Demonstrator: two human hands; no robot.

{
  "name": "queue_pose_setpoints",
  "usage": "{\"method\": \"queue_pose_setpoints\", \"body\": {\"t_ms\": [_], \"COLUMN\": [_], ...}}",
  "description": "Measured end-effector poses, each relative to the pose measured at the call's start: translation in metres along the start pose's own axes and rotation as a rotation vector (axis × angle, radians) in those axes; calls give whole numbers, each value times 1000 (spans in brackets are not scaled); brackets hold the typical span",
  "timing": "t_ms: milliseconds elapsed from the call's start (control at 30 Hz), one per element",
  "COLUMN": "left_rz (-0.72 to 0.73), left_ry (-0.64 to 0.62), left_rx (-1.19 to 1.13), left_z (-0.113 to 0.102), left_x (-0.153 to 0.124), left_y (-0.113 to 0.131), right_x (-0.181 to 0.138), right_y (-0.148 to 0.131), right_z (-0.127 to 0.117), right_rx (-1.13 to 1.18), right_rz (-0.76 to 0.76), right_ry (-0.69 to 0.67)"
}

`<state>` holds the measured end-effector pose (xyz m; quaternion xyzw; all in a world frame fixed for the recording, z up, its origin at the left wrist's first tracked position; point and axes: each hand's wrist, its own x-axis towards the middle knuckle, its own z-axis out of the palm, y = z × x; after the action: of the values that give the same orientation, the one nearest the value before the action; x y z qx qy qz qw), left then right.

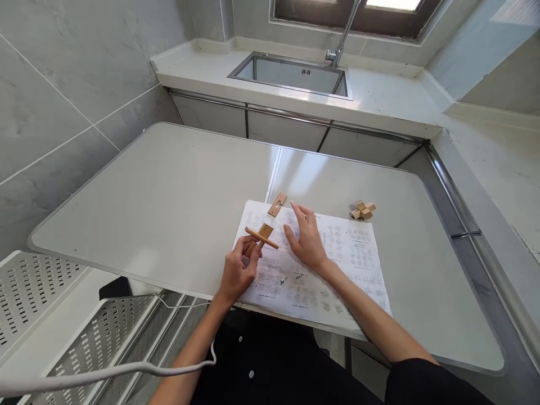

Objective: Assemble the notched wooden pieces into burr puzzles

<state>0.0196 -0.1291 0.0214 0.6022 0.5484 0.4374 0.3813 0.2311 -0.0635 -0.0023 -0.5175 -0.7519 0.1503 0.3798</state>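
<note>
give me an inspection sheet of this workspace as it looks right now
surface: white table, seam down the middle, instruction sheet at the near edge
job's things: two joined wooden pieces held in the left hand; loose notched piece at the sheet's top edge
clutter: assembled wooden puzzle right of the sheet
grippers: left hand pinching the pieces; right hand flat on the sheet, open
cables: white cable below the table edge
surroundings: sink with faucet, tiled wall, perforated rack

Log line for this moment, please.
left hand: holds crossed tan wooden puzzle pieces | right hand: flat on white printed instruction sheet | grey table
</note>
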Motion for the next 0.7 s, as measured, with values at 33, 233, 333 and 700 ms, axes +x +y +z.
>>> {"method": "queue_pose_setpoints", "body": {"t_ms": [33,233,333,700], "left_rz": [-2,-11,-12,-28], "left_ry": [15,-17,-18,-30], "left_rx": [3,26,23,-1], "left_z": [0,-1,-2,-2], "left_x": [0,-3,-4,-4], "left_y": [0,-3,-4,-3], "right_x": [10,66,82,75], "right_y": [5,24,28,24], "right_z": [2,26,41,44], "right_rx": [-52,-240,-283,-192], "right_rz": [-3,113,173,142], "right_ry": [-15,-157,-199,-177]}}
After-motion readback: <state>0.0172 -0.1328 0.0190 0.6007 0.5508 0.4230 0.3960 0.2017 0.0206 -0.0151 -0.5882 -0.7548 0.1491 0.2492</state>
